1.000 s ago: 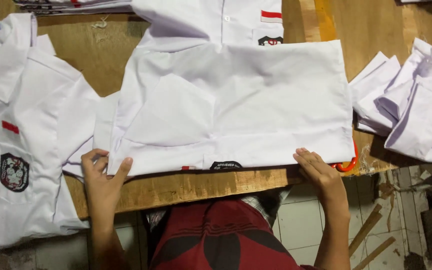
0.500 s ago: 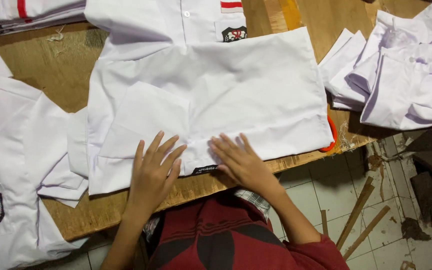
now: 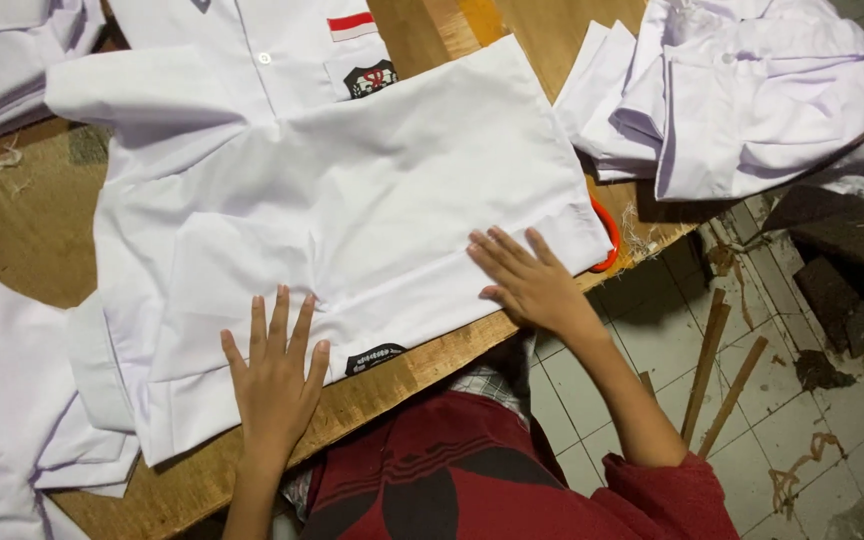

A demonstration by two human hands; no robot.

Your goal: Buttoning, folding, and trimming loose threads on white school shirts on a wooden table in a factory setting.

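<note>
Across the middle of the frame I see a folded white shirt [image 3: 352, 230] lying flat on a wooden table [image 3: 22, 230], its lower edge near the table's near rim. My left hand [image 3: 274, 378] lies palm down on the shirt's lower hem, fingers spread apart and gripping nothing; the right hand [image 3: 527, 283] presses flat on the lower right corner, fingers likewise splayed and holding nothing. Just right of that corner an orange curved object [image 3: 607, 235] pokes out from under the cloth; most of it is hidden, so I cannot tell what it is. A small dark label [image 3: 375, 357] sits at the hem between the hands, too small to make out. At upper middle a second white shirt [image 3: 252, 40] with a chest badge is cut off by the top edge and partly covered by the folded one. At upper right a pile of white shirts [image 3: 742, 100] overhangs the table. More white cloth [image 3: 2, 400] is cropped at the left edge.
</note>
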